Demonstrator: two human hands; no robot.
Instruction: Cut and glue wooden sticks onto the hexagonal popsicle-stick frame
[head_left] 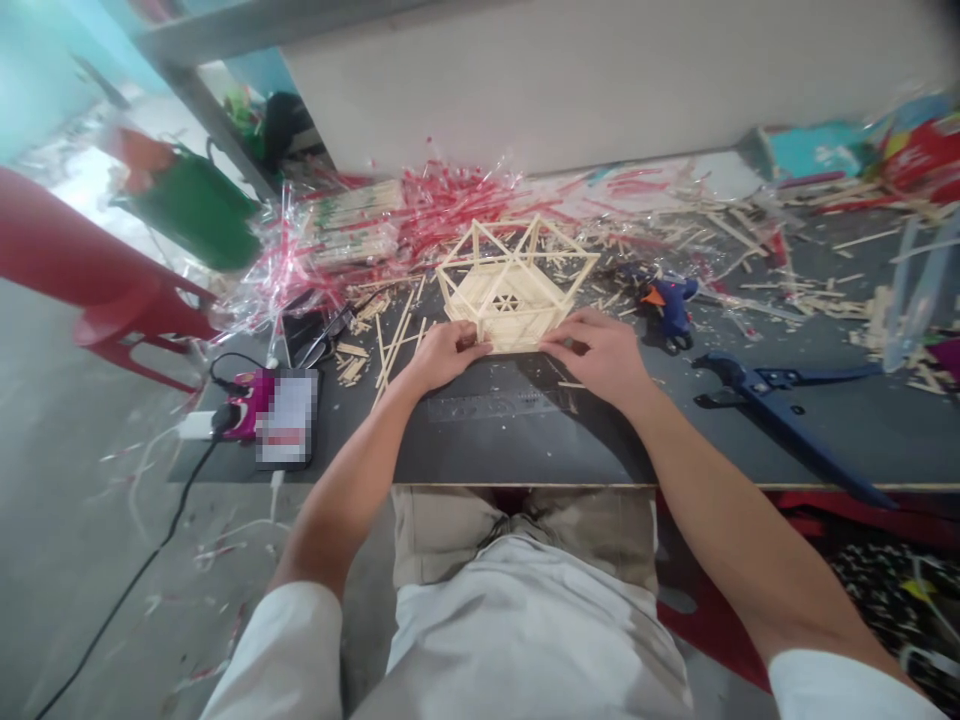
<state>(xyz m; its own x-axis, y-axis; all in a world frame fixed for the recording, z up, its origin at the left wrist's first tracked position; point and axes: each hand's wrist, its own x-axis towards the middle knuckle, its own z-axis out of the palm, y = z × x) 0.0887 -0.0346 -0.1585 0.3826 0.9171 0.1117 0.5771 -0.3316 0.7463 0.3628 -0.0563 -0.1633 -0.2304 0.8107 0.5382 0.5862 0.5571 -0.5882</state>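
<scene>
Across the dark surface (480, 455) in front of you, a stick framework (517, 330) sits straight ahead. Your left forearm (360, 460) and right forearm (712, 500) slant inward toward it. Your left hand (444, 355) curls at its near left corner, your right hand (600, 355) at the near right; each grip pinches 1 corner between thumb and fingers.

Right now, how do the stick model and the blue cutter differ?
The stick model is pale and wood-toned; the blue cutter is dark blue.
The stick model is an open lattice with raised peaks; the blue cutter lies with its handles spread.
The left hand and right hand grip the stick model; neither touches the blue cutter.
</scene>
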